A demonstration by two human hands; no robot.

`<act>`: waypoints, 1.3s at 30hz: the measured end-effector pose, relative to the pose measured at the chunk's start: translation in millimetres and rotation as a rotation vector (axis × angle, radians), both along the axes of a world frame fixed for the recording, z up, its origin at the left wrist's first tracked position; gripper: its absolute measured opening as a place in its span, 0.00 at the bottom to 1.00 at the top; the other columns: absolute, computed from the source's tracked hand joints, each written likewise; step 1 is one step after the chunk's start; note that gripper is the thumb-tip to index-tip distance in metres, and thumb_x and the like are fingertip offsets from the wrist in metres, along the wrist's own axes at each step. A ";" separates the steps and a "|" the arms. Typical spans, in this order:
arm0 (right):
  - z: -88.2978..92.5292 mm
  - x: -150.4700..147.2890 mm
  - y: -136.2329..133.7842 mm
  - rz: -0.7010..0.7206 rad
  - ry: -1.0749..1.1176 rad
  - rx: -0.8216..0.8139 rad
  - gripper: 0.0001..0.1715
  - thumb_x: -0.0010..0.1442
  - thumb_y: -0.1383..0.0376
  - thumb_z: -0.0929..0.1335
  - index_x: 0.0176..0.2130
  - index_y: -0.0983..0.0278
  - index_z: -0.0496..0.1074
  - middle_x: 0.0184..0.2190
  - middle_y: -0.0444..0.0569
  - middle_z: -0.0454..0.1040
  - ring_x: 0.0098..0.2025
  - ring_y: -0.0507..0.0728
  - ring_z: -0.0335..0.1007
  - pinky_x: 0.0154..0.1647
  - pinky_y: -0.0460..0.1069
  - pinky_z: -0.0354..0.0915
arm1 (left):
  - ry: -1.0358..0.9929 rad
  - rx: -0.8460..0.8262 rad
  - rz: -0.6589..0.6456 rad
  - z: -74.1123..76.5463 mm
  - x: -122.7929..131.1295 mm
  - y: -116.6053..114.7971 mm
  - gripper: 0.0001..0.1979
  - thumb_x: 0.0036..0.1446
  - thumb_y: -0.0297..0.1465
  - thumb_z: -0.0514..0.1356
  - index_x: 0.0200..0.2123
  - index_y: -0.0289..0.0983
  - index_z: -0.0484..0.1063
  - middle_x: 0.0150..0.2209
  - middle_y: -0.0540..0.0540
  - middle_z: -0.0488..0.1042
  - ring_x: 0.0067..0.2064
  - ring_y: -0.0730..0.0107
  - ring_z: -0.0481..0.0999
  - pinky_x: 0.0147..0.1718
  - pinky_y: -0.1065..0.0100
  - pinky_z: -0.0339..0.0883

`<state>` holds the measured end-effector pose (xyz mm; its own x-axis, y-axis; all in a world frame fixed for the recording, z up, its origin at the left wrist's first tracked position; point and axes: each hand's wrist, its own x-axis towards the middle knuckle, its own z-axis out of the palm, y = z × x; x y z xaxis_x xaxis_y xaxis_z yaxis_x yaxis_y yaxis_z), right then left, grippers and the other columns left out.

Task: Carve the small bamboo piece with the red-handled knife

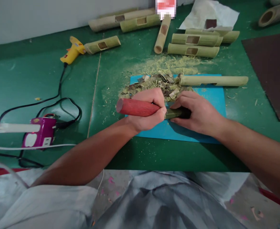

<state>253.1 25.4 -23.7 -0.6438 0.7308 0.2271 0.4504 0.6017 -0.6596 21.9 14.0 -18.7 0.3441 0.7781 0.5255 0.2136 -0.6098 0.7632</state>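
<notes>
My left hand (148,109) is closed round a thick red handle (137,107) that points out to the left; its working end is hidden by my fingers. Under my right hand (197,109) lies a short green bamboo tube (175,113), gripped between thumb and fingers. The two hands nearly meet over the tube's left end. Beneath them is a blue mat (202,133). Just beyond my hands, a heap of bamboo chips and shavings (151,83) covers the mat's far left part. A pale bamboo tube (213,80) rests along the mat's far edge.
Several notched bamboo tubes (193,50) lie at the back of the green table (120,149). A yellow glue gun (73,52) sits at left, its black cord running to a purple power adapter (40,132). White paper (206,16) and a dark brown sheet (271,70) are right.
</notes>
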 end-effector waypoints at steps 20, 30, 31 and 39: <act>0.1 -1.3 0.6 -0.004 0.026 -0.022 0.08 0.60 0.61 0.74 0.36 0.57 0.71 0.36 0.48 0.74 0.39 0.60 0.69 0.41 0.55 0.63 | 0.111 -0.058 -0.155 13.3 -1.2 2.2 0.07 0.64 0.39 0.70 0.36 0.43 0.83 0.40 0.48 0.88 0.41 0.67 0.86 0.45 0.64 0.82; -0.9 -1.5 0.7 0.001 0.031 0.003 0.07 0.60 0.63 0.73 0.37 0.58 0.72 0.36 0.49 0.75 0.40 0.61 0.69 0.42 0.55 0.63 | 0.122 0.017 -0.143 14.4 1.9 5.2 0.05 0.64 0.32 0.66 0.35 0.43 0.82 0.38 0.49 0.87 0.40 0.69 0.86 0.44 0.65 0.82; -1.1 -1.5 0.8 0.004 0.033 0.003 0.07 0.60 0.63 0.74 0.37 0.58 0.72 0.36 0.49 0.75 0.39 0.61 0.69 0.42 0.55 0.63 | 0.131 0.012 -0.142 14.7 2.3 5.6 0.05 0.64 0.32 0.66 0.34 0.44 0.82 0.37 0.50 0.87 0.39 0.69 0.86 0.44 0.64 0.82; -0.3 -0.2 -0.9 0.004 0.008 0.012 0.07 0.60 0.64 0.74 0.38 0.58 0.73 0.38 0.50 0.76 0.41 0.62 0.71 0.43 0.56 0.63 | 0.127 -0.033 -0.130 14.1 5.1 5.6 0.09 0.62 0.32 0.65 0.27 0.43 0.76 0.31 0.50 0.83 0.34 0.69 0.82 0.37 0.62 0.77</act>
<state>252.9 24.5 -23.9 -0.6450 0.7253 0.2407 0.4430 0.6115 -0.6556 27.0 19.5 -4.6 0.5048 0.7388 0.4465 0.2311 -0.6140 0.7547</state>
